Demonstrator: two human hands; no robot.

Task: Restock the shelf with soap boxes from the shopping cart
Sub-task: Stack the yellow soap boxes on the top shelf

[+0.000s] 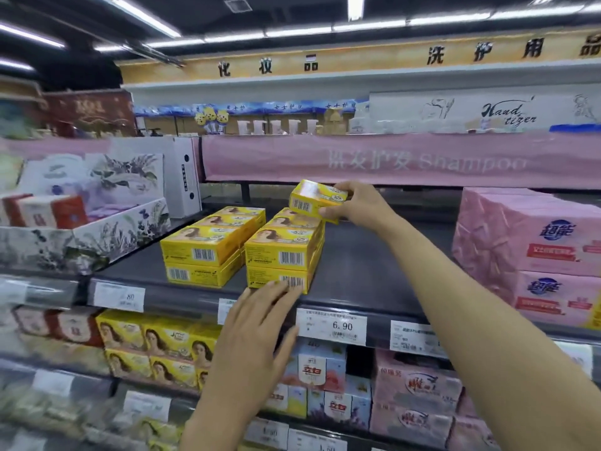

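One soap box [317, 200] is sitting in R hand [357, 203] grip, tilting just over far end of right-side stack [286, 252]. L hand [257, 330], fingers flat, is touching its near bottom box. R hand's nearer.

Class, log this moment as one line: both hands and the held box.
right hand: grips yellow soap box over right stack | left hand: open, flat against stack front | box: not yet down
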